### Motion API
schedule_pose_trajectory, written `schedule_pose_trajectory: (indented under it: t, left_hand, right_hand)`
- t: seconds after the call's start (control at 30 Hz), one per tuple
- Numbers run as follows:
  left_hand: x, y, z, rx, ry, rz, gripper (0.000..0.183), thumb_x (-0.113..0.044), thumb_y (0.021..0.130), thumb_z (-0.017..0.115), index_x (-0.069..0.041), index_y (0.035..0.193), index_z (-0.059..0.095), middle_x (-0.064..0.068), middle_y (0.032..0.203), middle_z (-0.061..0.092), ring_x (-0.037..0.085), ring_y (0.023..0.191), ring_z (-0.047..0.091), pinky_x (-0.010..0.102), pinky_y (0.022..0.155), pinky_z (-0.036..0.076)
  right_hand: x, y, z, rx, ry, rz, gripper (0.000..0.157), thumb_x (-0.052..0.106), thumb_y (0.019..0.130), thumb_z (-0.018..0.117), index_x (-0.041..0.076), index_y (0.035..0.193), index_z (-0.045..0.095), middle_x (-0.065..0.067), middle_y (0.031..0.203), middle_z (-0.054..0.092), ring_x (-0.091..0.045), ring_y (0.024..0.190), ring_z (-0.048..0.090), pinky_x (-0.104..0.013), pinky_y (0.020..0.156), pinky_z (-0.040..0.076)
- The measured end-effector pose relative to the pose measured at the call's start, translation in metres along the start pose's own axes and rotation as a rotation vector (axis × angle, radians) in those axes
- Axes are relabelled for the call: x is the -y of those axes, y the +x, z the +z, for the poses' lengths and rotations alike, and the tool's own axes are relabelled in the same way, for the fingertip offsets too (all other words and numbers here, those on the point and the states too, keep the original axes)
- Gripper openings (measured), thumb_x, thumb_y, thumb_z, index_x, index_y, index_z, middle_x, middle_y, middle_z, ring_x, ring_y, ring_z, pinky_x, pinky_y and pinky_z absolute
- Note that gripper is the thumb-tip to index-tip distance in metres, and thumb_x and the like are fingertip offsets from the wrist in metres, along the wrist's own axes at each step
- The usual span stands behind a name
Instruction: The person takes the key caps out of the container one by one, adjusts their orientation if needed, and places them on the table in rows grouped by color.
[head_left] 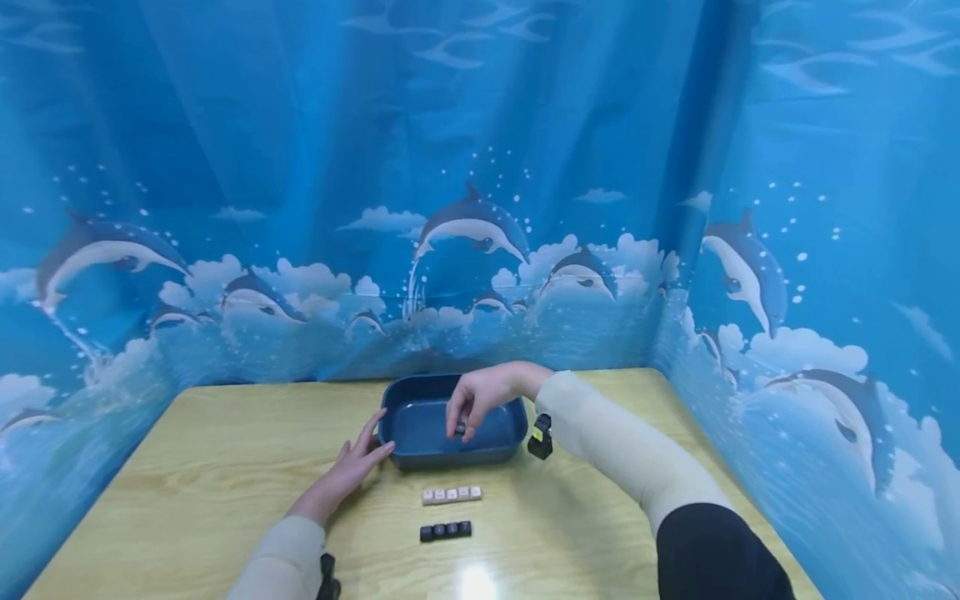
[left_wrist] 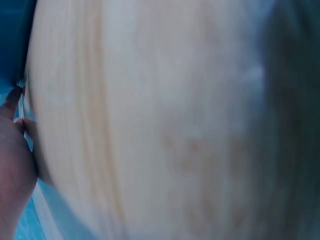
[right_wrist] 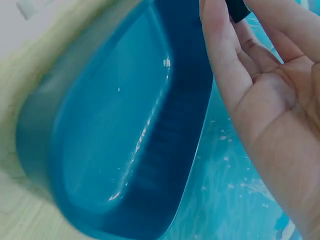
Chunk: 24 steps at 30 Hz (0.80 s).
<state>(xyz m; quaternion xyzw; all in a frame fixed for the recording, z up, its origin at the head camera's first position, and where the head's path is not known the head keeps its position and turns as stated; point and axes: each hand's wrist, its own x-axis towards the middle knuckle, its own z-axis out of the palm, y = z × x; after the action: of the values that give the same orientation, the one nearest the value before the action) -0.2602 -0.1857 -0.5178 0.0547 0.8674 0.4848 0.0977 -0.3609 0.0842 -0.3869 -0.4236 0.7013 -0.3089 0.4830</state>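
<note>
My right hand [head_left: 483,396] pinches a small black keycap [head_left: 461,429] between thumb and fingertips, above the dark blue rectangular dish [head_left: 450,458]. In the right wrist view, part of the black keycap [right_wrist: 237,9] shows at the top edge, beside the inside of the dish [right_wrist: 40,135]. My left hand [head_left: 352,467] rests against the dish's left side with its fingers extended and spread. Toward me from the dish lies a row of several white keycaps [head_left: 452,496]. Nearer still is a row of several black keycaps [head_left: 446,531].
The light wood table [head_left: 247,467] bears everything. Behind it and along the right hangs a blue curtain [head_left: 337,167] printed with dolphins. Dark wrist cameras show on the right cuff [head_left: 542,437] and the left cuff [head_left: 327,577].
</note>
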Motion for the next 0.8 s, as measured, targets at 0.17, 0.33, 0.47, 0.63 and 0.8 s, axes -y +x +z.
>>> schedule_pose_trajectory:
  t: [0.17,0.33,0.47,0.63,0.8]
  left_hand:
    - [-0.001,-0.001,0.0,0.008,-0.016,-0.016,0.073,-0.042,0.101,0.048,-0.021,0.158,0.007,0.032,0.15,0.026,0.055,0.139,-0.009,0.063,0.108,-0.017]
    - [-0.002,0.0,0.0,0.006,0.005,0.004,0.07,-0.038,0.102,0.047,-0.018,0.157,0.008,0.033,0.149,0.029,0.051,0.141,0.007,0.061,0.109,-0.016]
    - [-0.003,-0.001,0.0,0.011,0.001,0.006,0.071,-0.038,0.102,0.047,-0.018,0.157,0.008,0.034,0.148,0.029,0.051,0.141,0.01,0.061,0.11,-0.016]
    - [-0.001,0.001,0.0,0.006,-0.002,-0.004,0.071,-0.041,0.102,0.047,-0.019,0.157,0.007,0.033,0.149,0.028,0.05,0.142,0.008,0.059,0.11,-0.016]
    - [0.001,0.003,0.0,0.011,0.003,0.011,0.071,-0.038,0.102,0.047,-0.019,0.157,0.007,0.033,0.149,0.029,0.048,0.142,0.013,0.059,0.11,-0.017]
  right_hand:
    - [0.001,-0.016,0.011,-0.02,0.047,-0.05,0.025,-0.007,0.09,0.063,-0.002,0.113,0.071,-0.013,0.115,0.067,-0.025,0.089,0.067,-0.053,0.09,0.051]
    - [-0.003,-0.031,0.024,-0.074,0.062,-0.076,0.027,-0.004,0.09,0.065,-0.002,0.117,0.069,-0.012,0.119,0.066,-0.026,0.097,0.067,-0.043,0.09,0.054]
    - [-0.008,-0.039,0.036,-0.093,0.087,-0.106,0.029,-0.004,0.091,0.065,-0.004,0.12,0.067,-0.011,0.12,0.065,-0.027,0.101,0.067,-0.043,0.09,0.053]
    - [-0.012,-0.048,0.053,-0.111,0.098,-0.149,0.033,-0.003,0.09,0.066,-0.005,0.123,0.064,-0.01,0.124,0.063,-0.028,0.104,0.066,-0.043,0.09,0.054]
    - [-0.022,-0.052,0.07,-0.167,0.146,-0.16,0.037,-0.007,0.088,0.066,-0.008,0.124,0.061,-0.025,0.13,0.056,-0.025,0.101,0.068,-0.042,0.089,0.054]
